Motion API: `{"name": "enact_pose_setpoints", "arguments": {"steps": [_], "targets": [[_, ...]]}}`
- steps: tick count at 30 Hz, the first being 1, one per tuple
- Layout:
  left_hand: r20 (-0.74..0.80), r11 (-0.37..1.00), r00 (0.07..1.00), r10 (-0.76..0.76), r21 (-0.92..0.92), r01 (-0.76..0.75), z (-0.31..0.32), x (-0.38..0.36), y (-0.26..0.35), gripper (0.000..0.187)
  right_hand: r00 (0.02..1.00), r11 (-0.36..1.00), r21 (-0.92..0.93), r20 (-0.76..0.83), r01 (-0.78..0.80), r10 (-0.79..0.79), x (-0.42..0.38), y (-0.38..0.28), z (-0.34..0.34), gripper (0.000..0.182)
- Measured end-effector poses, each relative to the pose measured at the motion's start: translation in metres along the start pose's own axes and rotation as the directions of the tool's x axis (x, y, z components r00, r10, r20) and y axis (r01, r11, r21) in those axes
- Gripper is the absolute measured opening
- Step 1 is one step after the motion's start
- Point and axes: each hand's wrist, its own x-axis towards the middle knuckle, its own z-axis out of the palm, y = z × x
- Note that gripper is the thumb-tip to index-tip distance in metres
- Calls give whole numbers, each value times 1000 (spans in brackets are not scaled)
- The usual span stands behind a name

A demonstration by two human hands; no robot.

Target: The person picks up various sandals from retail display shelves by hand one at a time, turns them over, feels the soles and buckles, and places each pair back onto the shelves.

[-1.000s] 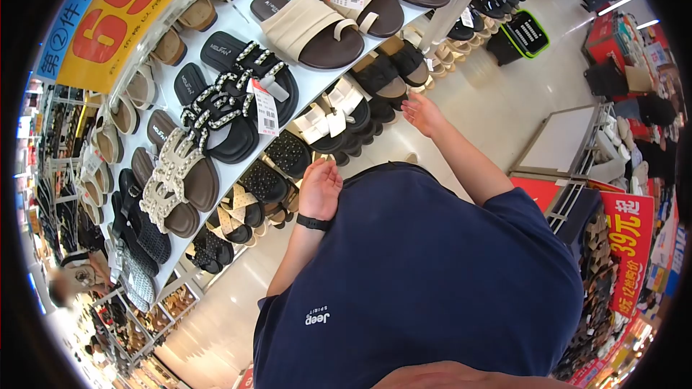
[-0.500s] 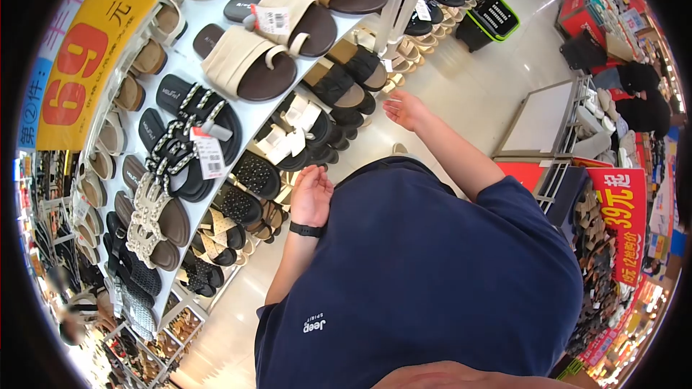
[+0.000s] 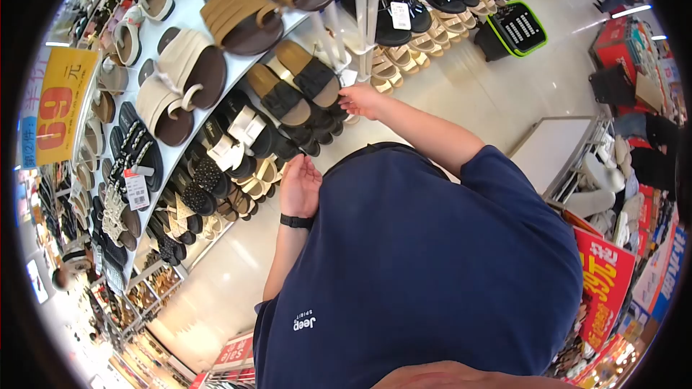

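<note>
My right hand [image 3: 362,101] reaches across to the shelf, its fingertips right at the toe end of a sandal [image 3: 308,75] with a wide black strap and tan footbed. The fingers are slightly bent and apart. A white tag [image 3: 348,75] hangs just above them. My left hand [image 3: 300,186], with a black band on the wrist, is held by my waist, palm turned up, fingers loosely curled and holding nothing. Nearest to it are white bow sandals [image 3: 249,132] and black studded sandals [image 3: 197,198] on the lower shelf.
Beige and brown slides [image 3: 241,18] line the white upper shelf [image 3: 238,72]. A yellow price sign [image 3: 61,108] stands at left. On the floor ahead is a black basket with a green rim [image 3: 513,29]. A red sign [image 3: 607,284] and a white board [image 3: 551,145] are at right.
My right hand has moved left to the black-strapped sandal at the shelf. The view has shifted along the shelf, and my left hand stays near my waist.
</note>
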Motion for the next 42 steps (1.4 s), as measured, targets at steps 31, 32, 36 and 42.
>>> {"name": "enact_pose_setpoints", "arguments": {"steps": [31,32,36,42], "targets": [[-74,997,994,77,33,-75,76,-28,-104,8,875,397,-884,-380,-248,-301,-15,178,-351,36],[-74,997,994,77,23,-76,75,-28,-103,9,870,362,-891,-391,-275,-301,-31,186,-360,39],[-39,999,998,45,32,-44,61,-33,-100,12,881,330,-904,-371,-271,-294,-65,221,-375,36],[26,997,997,-70,-26,70,32,-52,-106,12,877,511,-793,-459,-333,-142,-108,263,-344,34]]}}
